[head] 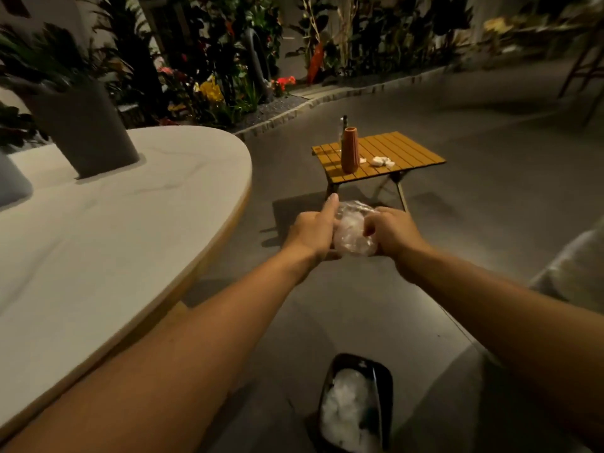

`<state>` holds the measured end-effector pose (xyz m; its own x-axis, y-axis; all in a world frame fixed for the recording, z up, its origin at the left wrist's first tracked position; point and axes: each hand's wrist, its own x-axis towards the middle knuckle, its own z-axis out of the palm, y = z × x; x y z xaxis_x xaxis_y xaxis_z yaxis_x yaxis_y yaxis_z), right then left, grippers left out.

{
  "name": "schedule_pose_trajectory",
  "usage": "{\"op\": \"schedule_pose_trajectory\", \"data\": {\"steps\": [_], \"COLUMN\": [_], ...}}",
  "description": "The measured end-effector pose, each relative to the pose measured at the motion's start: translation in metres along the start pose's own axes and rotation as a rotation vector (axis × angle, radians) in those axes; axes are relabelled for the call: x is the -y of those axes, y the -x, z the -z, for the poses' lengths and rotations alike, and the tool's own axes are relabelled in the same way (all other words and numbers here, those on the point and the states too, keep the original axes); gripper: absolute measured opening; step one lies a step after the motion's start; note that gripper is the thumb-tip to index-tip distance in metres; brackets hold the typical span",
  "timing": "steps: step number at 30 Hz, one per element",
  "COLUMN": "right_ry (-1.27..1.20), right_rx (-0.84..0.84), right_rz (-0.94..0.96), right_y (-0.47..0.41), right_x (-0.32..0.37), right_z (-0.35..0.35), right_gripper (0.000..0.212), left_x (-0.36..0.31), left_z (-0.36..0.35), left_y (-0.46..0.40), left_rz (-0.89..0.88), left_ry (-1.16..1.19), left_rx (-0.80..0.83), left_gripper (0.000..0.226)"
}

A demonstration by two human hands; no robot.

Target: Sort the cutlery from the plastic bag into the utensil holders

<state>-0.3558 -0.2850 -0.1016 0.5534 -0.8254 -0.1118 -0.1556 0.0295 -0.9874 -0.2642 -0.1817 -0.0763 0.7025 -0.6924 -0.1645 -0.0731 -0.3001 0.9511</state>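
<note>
The left hand (315, 230) cups the plastic bag's (353, 232) left side, thumb raised, steadying it. The right hand (390, 232) pinches the bag's right edge, probably to work it open. Beyond the grip, well apart, an orange holder (349, 150) waits upright on the slatted table (405, 152). No cutlery is discernible through the plastic.
</note>
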Motion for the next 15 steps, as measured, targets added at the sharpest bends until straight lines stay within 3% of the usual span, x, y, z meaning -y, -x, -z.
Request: {"op": "schedule_pose_trajectory", "data": {"steps": [6,8,12,15], "right_ry": [-0.041,-0.1,-0.143,0.071], "right_rx": [0.052,0.08,0.144,0.192], "right_rz": [-0.283,-0.407,-0.596,-0.592], "right_y": [0.004,0.01,0.019,0.019], "right_x": [-0.104,-0.141,-0.198,-0.232], "right_z": [0.008,0.007,0.001,-0.005], "right_gripper": [0.013,0.016,0.02,0.022], "left_x": [0.095,0.13,0.193,0.233], "left_z": [-0.033,-0.042,-0.057,-0.067], "left_y": [-0.012,-0.015,-0.019,-0.017], "left_rz": [0.156,0.243,0.356,0.365], "left_ry": [-0.15,-0.22,-0.385,-0.485], "left_rx": [0.149,0.179,0.161,0.167], "left_gripper": [0.015,0.012,0.029,0.021]}}
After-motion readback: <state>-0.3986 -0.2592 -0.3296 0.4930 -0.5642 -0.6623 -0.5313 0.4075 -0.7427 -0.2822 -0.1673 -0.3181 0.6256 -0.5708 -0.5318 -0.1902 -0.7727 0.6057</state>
